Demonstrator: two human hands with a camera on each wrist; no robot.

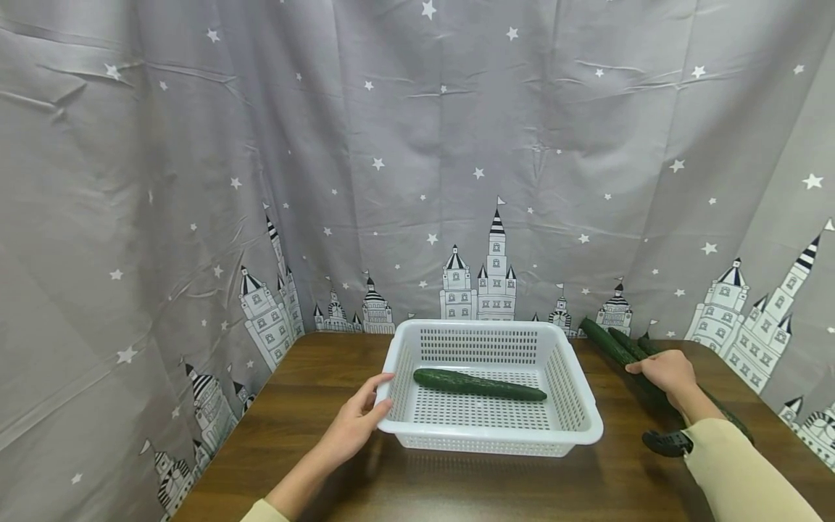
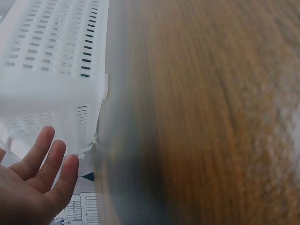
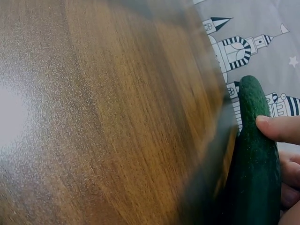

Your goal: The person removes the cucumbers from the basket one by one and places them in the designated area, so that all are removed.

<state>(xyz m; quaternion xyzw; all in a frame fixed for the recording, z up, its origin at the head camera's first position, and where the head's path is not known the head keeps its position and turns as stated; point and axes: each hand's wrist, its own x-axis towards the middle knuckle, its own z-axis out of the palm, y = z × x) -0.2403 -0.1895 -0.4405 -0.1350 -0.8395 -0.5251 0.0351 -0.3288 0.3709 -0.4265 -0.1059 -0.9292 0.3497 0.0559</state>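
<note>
A white perforated plastic basket (image 1: 496,435) stands on the table, and one dark green cucumber (image 1: 479,384) lies lengthwise inside it. My left hand (image 1: 355,417) touches the basket's left rim. In the left wrist view its fingers (image 2: 58,161) are spread and loosely bent beside the basket's wall (image 2: 51,89). Right of the basket, several cucumbers (image 1: 603,341) lie side by side. My right hand (image 1: 668,373) is over them and grips one. In the right wrist view that cucumber (image 3: 255,164) shows its rounded end, with a fingertip pressed on its side and other fingers curled behind.
The brown wooden table (image 1: 313,377) reaches back to a grey curtain (image 1: 404,181) printed with stars and castles. Another curtain side hangs along the left edge. A black curved piece (image 1: 667,443) sticks out at the right wrist by the sleeve.
</note>
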